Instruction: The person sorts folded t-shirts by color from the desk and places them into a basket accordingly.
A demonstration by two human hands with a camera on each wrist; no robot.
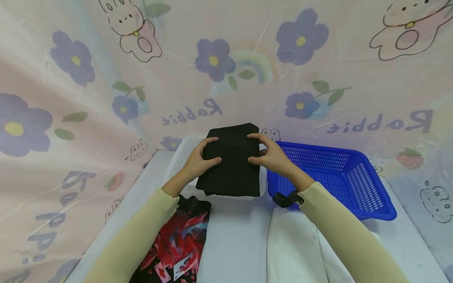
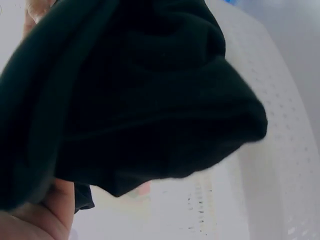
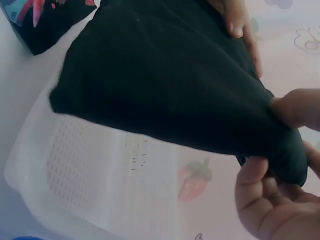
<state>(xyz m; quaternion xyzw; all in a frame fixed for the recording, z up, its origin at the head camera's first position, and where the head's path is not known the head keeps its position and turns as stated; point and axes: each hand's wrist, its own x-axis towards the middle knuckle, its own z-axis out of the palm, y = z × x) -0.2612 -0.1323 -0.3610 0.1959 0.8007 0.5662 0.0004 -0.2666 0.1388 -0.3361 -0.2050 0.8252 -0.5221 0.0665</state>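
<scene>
A folded black cloth hangs over the white plastic basket, held up between both hands. My left hand grips its left edge, thumb and fingers apart on the near face. On the opposite edge, my right hand pinches the fabric, with thumb and fingertips around its side in the right wrist view. The cloth's lower edge sags loosely above the basket's perforated wall. From the left wrist side, thick folds of the cloth cover most of the left hand's fingers.
A blue plastic basket stands to the right of the white one. Nearer me, a black-and-red printed fabric lies at left and a folded white cloth at right. A patterned curtain hangs close behind the table.
</scene>
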